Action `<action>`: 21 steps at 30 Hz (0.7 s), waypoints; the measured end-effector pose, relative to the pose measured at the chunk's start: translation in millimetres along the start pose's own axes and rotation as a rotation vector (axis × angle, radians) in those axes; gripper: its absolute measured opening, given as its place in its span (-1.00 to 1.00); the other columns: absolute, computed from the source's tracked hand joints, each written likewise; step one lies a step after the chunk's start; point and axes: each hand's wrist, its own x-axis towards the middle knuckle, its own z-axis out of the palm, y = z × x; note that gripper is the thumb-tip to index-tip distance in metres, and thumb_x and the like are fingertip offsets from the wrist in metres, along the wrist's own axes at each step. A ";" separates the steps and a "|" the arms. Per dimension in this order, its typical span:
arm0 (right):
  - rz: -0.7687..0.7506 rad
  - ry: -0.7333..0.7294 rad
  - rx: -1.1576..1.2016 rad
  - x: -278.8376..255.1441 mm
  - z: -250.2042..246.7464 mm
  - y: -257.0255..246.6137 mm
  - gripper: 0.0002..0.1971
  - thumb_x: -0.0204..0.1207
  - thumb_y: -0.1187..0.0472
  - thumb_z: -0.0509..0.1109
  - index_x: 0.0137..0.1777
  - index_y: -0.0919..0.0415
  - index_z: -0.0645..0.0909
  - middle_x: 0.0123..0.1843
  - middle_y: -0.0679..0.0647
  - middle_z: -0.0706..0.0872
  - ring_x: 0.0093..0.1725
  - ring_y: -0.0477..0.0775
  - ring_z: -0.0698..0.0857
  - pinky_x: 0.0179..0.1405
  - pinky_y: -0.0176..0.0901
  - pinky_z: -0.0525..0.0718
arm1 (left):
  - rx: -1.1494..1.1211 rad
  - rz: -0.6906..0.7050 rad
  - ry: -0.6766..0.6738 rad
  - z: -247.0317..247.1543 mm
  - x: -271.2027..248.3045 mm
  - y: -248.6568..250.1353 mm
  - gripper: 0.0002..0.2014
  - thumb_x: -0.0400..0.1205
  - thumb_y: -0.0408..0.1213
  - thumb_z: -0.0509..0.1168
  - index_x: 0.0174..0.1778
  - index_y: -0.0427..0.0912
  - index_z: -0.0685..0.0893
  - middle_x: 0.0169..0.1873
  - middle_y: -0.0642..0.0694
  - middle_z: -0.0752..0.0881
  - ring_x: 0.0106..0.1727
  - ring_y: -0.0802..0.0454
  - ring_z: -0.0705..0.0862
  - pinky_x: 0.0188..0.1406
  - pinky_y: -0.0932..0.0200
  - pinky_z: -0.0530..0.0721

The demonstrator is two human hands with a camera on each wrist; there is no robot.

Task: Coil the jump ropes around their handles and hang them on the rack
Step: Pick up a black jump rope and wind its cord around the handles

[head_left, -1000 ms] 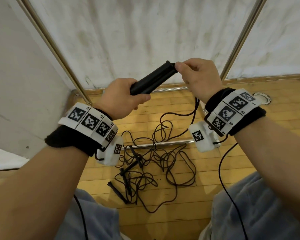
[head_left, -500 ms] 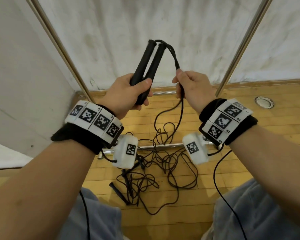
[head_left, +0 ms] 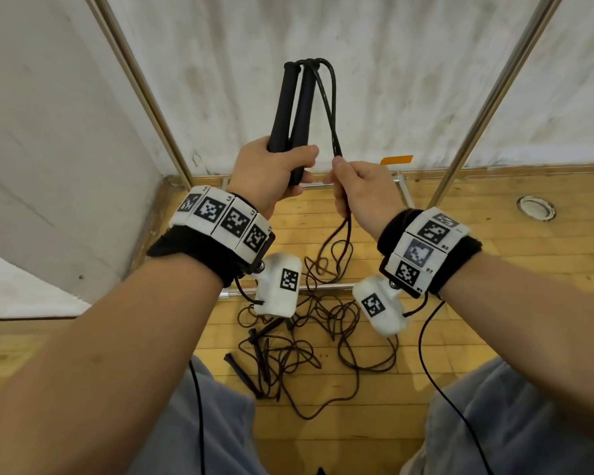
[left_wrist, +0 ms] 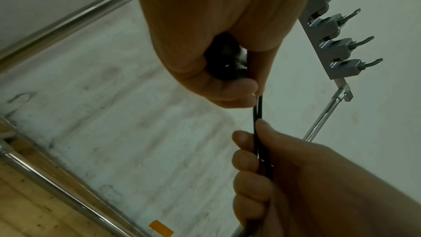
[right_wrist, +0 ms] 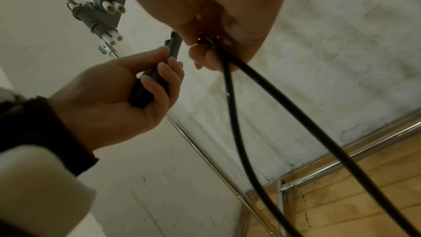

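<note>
Handles (head_left: 294,108) now stand upright, left hand (head_left: 271,173) gripping; right hand (head_left: 364,193) pinches rope (head_left: 333,111).

A bare gym-like room or storage corner. Wooden plank floor (head_left: 494,214) meets scuffed white walls (head_left: 391,80). A steel-tube rack (head_left: 487,97) carries grey hook clips (left_wrist: 337,46).

Under me the wooden floor (head_left: 494,214) runs up to a stained white wall (head_left: 374,80). A strip of orange tape (head_left: 396,160) sticks low on that wall, just above the floor. A round metal floor plate (head_left: 535,208) sits in the boards near the wall, and my grey trousers (head_left: 515,423) fill the near edge.
</note>
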 end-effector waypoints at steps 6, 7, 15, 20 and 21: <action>-0.008 -0.063 -0.054 -6.8 4.7 -6.1 -0.69 0.68 0.15 0.14 -0.29 0.02 0.58 -0.54 -0.03 0.56 -0.45 0.00 0.65 -0.17 0.02 0.65 | -0.117 -0.021 0.020 1.3 -11.1 4.9 -0.84 0.61 -0.20 0.39 0.04 -0.14 0.60 -0.15 -0.11 0.81 -0.20 0.02 0.82 -0.46 0.26 0.63; -0.014 -0.065 -0.063 -7.9 4.4 -7.8 -0.71 0.67 0.18 0.15 -0.26 0.02 0.58 -0.53 -0.01 0.55 -0.47 -0.03 0.61 -0.22 -0.02 0.63 | -0.128 -0.016 0.025 1.4 -12.6 6.0 -0.86 0.62 -0.20 0.37 0.02 -0.12 0.60 -0.16 -0.11 0.82 -0.17 0.02 0.82 -0.40 0.24 0.65; 0.071 -0.260 -0.027 -29.7 14.5 -12.0 -0.65 0.73 0.15 0.05 -0.23 0.19 0.54 -0.42 0.08 0.51 -0.40 0.10 0.61 -0.14 0.07 0.60 | -0.267 -0.081 -0.113 7.3 -20.7 7.6 -0.86 0.70 -0.23 0.26 0.12 -0.17 0.56 -0.01 -0.27 0.79 0.04 -0.13 0.79 0.09 -0.04 0.75; 0.167 -0.363 0.039 -37.8 29.0 -2.1 -0.66 0.74 0.17 0.03 -0.20 0.19 0.54 -0.46 0.02 0.44 -0.49 -0.01 0.40 -0.39 -0.10 0.46 | -0.317 -0.121 -0.153 11.1 -21.7 4.8 -0.86 0.72 -0.23 0.22 0.11 -0.21 0.54 -0.02 -0.28 0.80 0.01 -0.16 0.80 0.13 -0.01 0.73; 0.178 -0.385 0.023 -38.9 30.9 0.7 -0.65 0.74 0.15 0.02 -0.21 0.17 0.54 -0.47 0.00 0.42 -0.50 -0.04 0.37 -0.44 -0.17 0.39 | -0.301 -0.123 -0.148 10.6 -21.3 3.7 -0.86 0.72 -0.23 0.22 0.12 -0.21 0.54 -0.03 -0.25 0.81 -0.02 -0.14 0.81 0.08 0.03 0.74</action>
